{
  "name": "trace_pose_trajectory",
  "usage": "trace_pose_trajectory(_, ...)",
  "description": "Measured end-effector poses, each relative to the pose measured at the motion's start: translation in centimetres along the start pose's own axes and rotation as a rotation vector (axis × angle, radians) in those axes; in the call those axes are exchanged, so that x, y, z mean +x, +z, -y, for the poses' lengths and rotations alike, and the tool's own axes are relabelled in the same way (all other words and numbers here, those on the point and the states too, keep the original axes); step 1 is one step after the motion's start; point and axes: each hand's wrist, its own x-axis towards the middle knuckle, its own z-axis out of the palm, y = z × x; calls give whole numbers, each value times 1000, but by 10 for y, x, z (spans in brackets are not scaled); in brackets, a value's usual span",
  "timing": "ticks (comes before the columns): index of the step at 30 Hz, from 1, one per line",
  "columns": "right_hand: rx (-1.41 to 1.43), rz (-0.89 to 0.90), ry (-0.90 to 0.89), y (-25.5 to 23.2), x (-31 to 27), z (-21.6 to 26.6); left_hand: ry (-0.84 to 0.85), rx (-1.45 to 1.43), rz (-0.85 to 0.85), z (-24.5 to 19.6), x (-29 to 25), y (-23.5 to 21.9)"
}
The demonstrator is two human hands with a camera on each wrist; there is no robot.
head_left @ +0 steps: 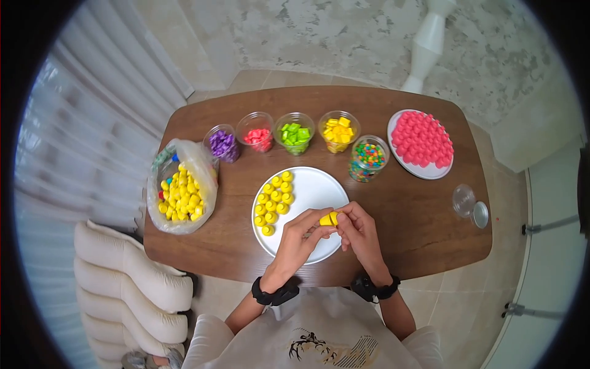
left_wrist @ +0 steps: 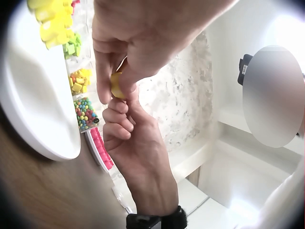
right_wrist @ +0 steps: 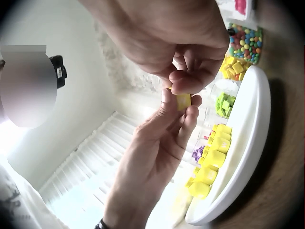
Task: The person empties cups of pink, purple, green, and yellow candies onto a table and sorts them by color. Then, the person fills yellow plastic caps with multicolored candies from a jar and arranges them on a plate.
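Over the front right part of the white plate (head_left: 313, 184), both hands meet at one small yellow capsule-like piece (head_left: 328, 219). My left hand (head_left: 298, 237) pinches its left end between thumb and fingers. On the other end, the thumb and fingers of my right hand (head_left: 361, 234) grip it, and a seam line shows between the two parts. Fingers cover much of the piece in the left wrist view. Several yellow pieces (head_left: 276, 196) with rounded tops stand in rows on the plate's left half.
A plastic bag (head_left: 208, 178) of yellow capsules stands at the left. Along the back are cups of purple (head_left: 222, 145), red (head_left: 258, 138), green (head_left: 295, 136) and yellow (head_left: 337, 132) pieces, plus a jar of colourful candies (head_left: 369, 155). Farther right sit a plate of pink pieces (head_left: 423, 140) and a lid (head_left: 480, 214).
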Motion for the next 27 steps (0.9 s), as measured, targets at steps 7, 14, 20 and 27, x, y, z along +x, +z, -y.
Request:
trace_pose_trajectory(7, 206, -194, -20, -24, -17, -14, 81, 126, 119, -29, 49, 5)
trace_pose_trajectory(14, 194, -190, -29, -19, -27, -14, 671, 721, 69, -64, 139, 28)
trace_pose_trajectory(20, 170, -241, -63, -30, -31, -16, 644, 808, 70, -53, 138, 29)
trace_pose_trajectory(27, 191, -333, -187, -22, -28, 2, 333, 363, 302, -43, 54, 18)
